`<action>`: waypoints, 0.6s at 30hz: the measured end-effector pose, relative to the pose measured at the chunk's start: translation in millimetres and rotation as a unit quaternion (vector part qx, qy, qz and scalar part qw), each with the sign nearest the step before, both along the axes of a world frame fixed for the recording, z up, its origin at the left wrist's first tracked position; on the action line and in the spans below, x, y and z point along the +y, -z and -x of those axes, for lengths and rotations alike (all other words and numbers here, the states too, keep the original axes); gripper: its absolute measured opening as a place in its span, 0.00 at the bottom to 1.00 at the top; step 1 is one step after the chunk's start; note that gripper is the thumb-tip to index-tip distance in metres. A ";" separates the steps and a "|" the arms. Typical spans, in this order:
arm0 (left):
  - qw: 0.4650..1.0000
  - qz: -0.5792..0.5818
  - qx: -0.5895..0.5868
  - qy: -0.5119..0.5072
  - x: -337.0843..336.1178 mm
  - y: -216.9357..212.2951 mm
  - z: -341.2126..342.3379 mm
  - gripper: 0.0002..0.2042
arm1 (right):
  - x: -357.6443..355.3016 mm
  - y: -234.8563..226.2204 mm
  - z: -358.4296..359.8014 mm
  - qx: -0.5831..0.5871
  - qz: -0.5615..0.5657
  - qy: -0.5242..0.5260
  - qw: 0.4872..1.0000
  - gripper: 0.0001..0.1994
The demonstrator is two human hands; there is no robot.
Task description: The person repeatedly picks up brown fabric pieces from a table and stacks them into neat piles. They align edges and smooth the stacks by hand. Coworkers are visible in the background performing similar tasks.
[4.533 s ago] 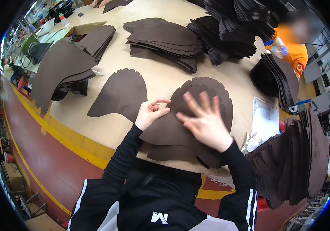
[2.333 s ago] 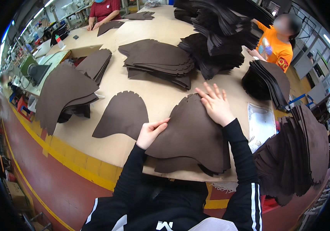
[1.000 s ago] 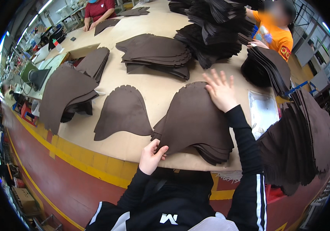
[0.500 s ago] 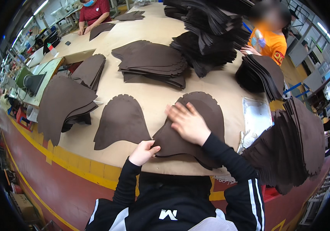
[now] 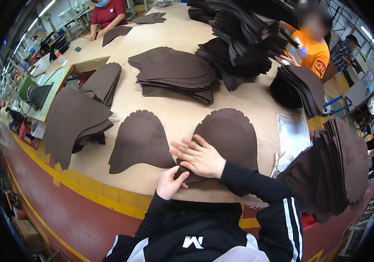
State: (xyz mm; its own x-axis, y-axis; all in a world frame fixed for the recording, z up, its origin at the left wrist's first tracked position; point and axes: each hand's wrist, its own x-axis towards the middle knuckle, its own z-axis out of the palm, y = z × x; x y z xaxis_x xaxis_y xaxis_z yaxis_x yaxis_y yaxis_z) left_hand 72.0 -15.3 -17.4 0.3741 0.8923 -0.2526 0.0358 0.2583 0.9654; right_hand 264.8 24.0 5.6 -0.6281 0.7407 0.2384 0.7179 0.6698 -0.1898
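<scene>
- Brown panels [image 5: 230, 135], stacked on the table [image 5: 178, 120]: apparently light and pliable — best taken by a corner.
- Left hand [image 5: 171, 182]: at the near-left corner — grip unclear.
- Right hand [image 5: 201, 159]: unclenched, over their left edge.

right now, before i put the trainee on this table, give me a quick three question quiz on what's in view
1. Which of the person's own hands is closer to the near edge of the tan table?
2. True or false: a notched brown piece lies to the left of the front stack.
3. What colour is the top of the co-worker at the upper right, beside the tall dark pile? A) green B) orange C) white

Key: 1. The left hand; 2. True; 3. B
</scene>
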 end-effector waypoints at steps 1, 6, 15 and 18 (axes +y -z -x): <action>1.000 0.013 -0.020 -0.010 -0.7 0.0 -1.3 0.12 | 3.6 1.3 -2.4 0.005 -0.052 0.029 0.998 0.27; 0.999 0.014 0.039 -0.011 3.2 -1.7 -1.3 0.12 | 48.7 3.7 -26.4 -0.022 -0.108 0.107 0.988 0.27; 0.995 -0.062 0.020 -0.079 -1.1 2.4 3.4 0.11 | 110.2 -12.0 -115.4 -0.110 -0.135 0.351 0.920 0.27; 0.968 -0.144 0.035 -0.204 9.0 0.8 38.5 0.14 | 76.8 -29.3 -141.6 -0.045 -0.212 0.369 0.904 0.27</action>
State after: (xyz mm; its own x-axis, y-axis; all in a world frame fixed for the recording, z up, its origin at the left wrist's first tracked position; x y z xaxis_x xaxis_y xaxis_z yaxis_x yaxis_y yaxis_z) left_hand 33.6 -6.3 -18.2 -0.0335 0.9993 0.0168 0.0559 -0.0150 0.9983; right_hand 406.3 100.8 34.9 -0.0310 0.8198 0.5719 0.9986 0.0010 0.0527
